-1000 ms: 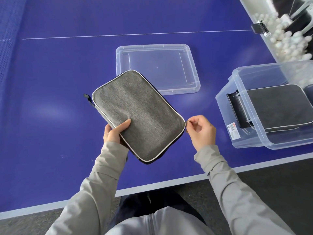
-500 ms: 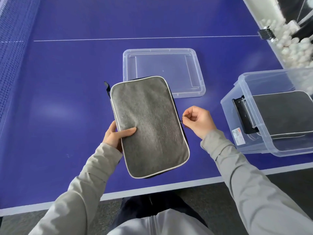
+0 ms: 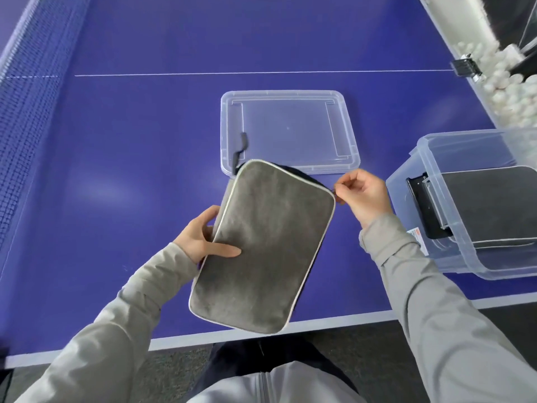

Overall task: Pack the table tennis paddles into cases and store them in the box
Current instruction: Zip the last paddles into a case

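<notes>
A blue table tennis table (image 3: 145, 170) fills the view, seen from above by a person standing at its near edge; on it, far centre, lies a clear plastic lid (image 3: 290, 129), flat and empty; at the right edge sits the clear storage box (image 3: 453, 257), open, with one grey case (image 3: 491, 205) already lying inside it; beyond the box a container of white balls (image 3: 505, 91) stands off the table's side.

Between the hands, held above the near edge of the table, is a second grey paddle case (image 3: 261, 245); its long axis runs from near-left to far-right, tilted slightly, so its far corner points toward the lid and its right side faces the box; a dark wrist strap (image 3: 239, 148) trails from its far-left corner over the lid.

The left hand (image 3: 203, 237) grips the case's left edge, thumb on top, fingers underneath; the right hand (image 3: 363, 196) is at the far-right corner, fingertips pinched together on what appears to be the zip pull (image 3: 335, 189), too small to be sure.

The right hand is nearer the box; the box lies directly right of the case, so the move ahead is judged a short carry rightward once the zip is closed.
</notes>
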`<state>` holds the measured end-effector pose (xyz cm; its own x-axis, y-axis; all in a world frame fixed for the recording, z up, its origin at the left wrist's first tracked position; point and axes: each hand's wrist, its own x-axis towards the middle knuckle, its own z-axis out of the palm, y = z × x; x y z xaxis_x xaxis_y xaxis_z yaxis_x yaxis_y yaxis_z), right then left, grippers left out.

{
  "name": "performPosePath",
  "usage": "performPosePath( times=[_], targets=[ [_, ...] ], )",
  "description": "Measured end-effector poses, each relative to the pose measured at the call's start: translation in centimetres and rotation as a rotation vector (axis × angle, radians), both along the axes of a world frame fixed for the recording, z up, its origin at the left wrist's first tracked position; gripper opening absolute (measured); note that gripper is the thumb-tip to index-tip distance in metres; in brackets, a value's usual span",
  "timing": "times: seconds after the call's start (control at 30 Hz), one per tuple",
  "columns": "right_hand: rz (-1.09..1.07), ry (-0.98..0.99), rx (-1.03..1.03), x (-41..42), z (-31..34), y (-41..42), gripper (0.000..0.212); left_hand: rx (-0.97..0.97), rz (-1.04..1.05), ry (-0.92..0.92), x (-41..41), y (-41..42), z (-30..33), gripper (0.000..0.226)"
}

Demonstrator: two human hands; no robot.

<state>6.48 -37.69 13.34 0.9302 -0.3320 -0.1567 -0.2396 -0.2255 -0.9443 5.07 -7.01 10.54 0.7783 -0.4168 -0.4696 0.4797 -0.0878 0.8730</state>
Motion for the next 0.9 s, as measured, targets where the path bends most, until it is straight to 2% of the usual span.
performPosePath(
  times=[0.17,0.37,0.47,0.7,0.9],
  targets=[
    [0.099,0.029,-0.122,-0.1,0.4,0.2,0.026,0.147,-0.122,-0.077,0.9,0.5,1.2,0.069],
    [0.200,-0.042,-0.231,0.5,2.1,2.0,0.017,0.423,-0.267,-0.234,2.5,0.9,3.4,0.069],
    [0.200,-0.065,-0.249,0.5,2.7,2.4,0.016,0.488,-0.298,-0.270,3.3,0.9,4.5,0.074],
    [0.184,-0.064,-0.222,0.6,3.6,2.9,0.013,0.589,-0.425,-0.347,5.3,1.1,7.1,0.065],
    [0.191,-0.094,-0.202,0.8,4.2,3.7,0.012,0.671,-0.493,-0.415,6.1,1.2,7.7,0.067]
  ],
)
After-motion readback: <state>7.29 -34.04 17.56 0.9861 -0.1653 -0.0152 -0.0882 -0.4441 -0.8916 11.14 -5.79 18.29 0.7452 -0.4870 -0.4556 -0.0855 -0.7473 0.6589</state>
